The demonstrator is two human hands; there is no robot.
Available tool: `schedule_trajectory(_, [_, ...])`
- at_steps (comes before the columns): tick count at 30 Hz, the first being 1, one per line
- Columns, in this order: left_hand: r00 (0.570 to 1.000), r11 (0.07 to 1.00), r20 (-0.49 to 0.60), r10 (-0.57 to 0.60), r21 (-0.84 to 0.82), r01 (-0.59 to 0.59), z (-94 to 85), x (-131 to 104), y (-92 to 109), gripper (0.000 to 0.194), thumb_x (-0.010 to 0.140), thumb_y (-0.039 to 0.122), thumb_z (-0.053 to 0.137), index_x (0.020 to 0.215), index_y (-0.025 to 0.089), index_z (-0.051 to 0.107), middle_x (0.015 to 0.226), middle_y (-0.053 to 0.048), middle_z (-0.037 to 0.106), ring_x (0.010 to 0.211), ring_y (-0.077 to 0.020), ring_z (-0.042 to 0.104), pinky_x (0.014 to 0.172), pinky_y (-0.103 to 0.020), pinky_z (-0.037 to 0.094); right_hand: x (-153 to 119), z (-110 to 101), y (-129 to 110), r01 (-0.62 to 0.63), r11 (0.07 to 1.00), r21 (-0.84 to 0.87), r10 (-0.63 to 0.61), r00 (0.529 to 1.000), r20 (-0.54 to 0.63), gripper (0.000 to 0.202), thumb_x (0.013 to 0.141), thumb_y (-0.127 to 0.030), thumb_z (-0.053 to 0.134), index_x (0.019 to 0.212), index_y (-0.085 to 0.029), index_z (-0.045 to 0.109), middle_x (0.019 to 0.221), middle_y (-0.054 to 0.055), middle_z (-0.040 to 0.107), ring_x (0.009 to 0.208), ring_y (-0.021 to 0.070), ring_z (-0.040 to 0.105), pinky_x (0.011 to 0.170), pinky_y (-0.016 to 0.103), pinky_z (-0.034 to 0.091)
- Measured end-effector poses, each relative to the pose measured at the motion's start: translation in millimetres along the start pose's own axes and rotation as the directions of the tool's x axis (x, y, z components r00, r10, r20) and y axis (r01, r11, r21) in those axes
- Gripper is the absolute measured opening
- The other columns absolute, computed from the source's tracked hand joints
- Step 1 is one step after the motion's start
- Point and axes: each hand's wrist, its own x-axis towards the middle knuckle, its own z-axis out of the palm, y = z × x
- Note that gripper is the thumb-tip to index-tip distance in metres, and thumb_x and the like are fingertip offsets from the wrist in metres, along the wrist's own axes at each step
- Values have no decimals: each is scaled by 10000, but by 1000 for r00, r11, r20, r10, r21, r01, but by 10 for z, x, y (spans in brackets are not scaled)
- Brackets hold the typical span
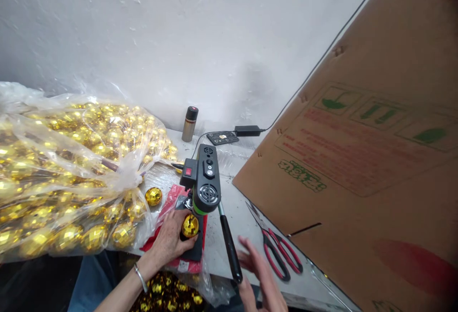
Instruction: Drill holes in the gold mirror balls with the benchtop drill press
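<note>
My left hand, with a bracelet on the wrist, grips a shiny gold faceted ball between thumb and fingers. The ball sits on the dark base of a small black benchtop machine, just under its head. The machine has a red switch and a long lever with a black handle. Around the lower end of that handle is my right hand, its fingers spread and slightly blurred. Its thumb is by the handle's tip; whether it touches, I cannot tell. A red plastic sheet lies beneath the machine.
Clear plastic bags full of gold balls fill the left, with one loose ball nearby. Red-handled scissors lie right of the lever, against a large cardboard box. Behind stand a bottle, a phone-like slab and a power adapter.
</note>
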Motion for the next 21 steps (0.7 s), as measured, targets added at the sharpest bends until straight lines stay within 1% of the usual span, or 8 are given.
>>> schedule_trajectory(3, [999, 1000, 50, -11, -1, 11, 17, 34, -7, 434, 826, 298, 748, 1241, 222, 648, 1133, -95, 735, 1045, -330, 659, 942, -503, 547, 284, 24, -55, 212, 974, -74, -219, 970, -104, 636, 1009, -282, 650, 1605, -229, 438, 1473, 197, 641, 1100, 259, 783, 822, 359, 691])
schedule_trajectory(5, [998, 1000, 67, -8, -15, 9, 25, 22, -25, 455, 842, 297, 743, 1277, 227, 630, 1160, -94, 723, 1056, -320, 646, 955, -488, 529, 475, 62, -145, 382, 918, -108, -389, 920, -53, 641, 988, -289, 683, 1578, -182, 458, 1442, 217, 649, 1202, 280, 739, 867, 382, 681])
schedule_trajectory(7, [997, 1000, 77, -14, -23, 16, 29, 3, -39, 459, 852, 294, 740, 1288, 225, 619, 1173, -95, 711, 1062, -316, 638, 969, -487, 514, 647, 107, -267, 471, 879, -77, -472, 882, 5, 494, 1019, -310, 634, 1465, -121, 536, 1330, 222, 703, 1220, 267, 724, 888, 360, 661])
schedule_trajectory(10, [994, 999, 103, -38, -27, 41, 41, -12, -45, 428, 865, 326, 745, 1261, 219, 621, 1154, -95, 699, 1062, -322, 633, 980, -497, 499, 820, 219, -426, 463, 886, -22, -464, 885, -39, 196, 1082, -315, 499, 1088, -165, 624, 1006, 121, 750, 916, 177, 744, 748, 282, 607])
schedule_trajectory(13, [993, 998, 105, -57, -30, 61, 79, -19, -63, 419, 863, 366, 767, 1232, 224, 628, 1129, -90, 689, 1058, -328, 626, 970, -491, 499, 843, 420, -448, 463, 886, -1, -458, 875, -155, 287, 1083, -199, 407, 824, -214, 530, 768, 21, 632, 623, 111, 554, 583, 253, 460])
schedule_trajectory(15, [994, 998, 88, -61, -29, 64, 116, -26, -87, 416, 856, 362, 774, 1221, 223, 633, 1118, -90, 685, 1055, -330, 620, 960, -486, 501, 788, 566, -390, 479, 878, 17, -463, 855, -233, 318, 1067, -147, 365, 787, -217, 498, 734, 4, 573, 587, 105, 473, 552, 257, 402])
schedule_trajectory(18, [996, 998, 75, -55, -30, 57, 161, -38, -122, 437, 821, 310, 787, 1220, 218, 635, 1118, -92, 685, 1055, -328, 614, 957, -479, 500, 680, 719, -282, 480, 876, 47, -447, 844, -298, 302, 1056, -130, 347, 809, -217, 496, 741, 3, 561, 608, 112, 489, 567, 265, 403])
schedule_trajectory(21, [996, 998, 75, -57, -36, 59, 179, -48, -137, 494, 786, 259, 784, 1252, 222, 622, 1148, -91, 686, 1063, -326, 611, 966, -481, 495, 616, 772, -230, 447, 892, 64, -408, 858, -313, 283, 1051, -133, 362, 825, -214, 512, 748, 5, 579, 631, 120, 520, 607, 282, 436])
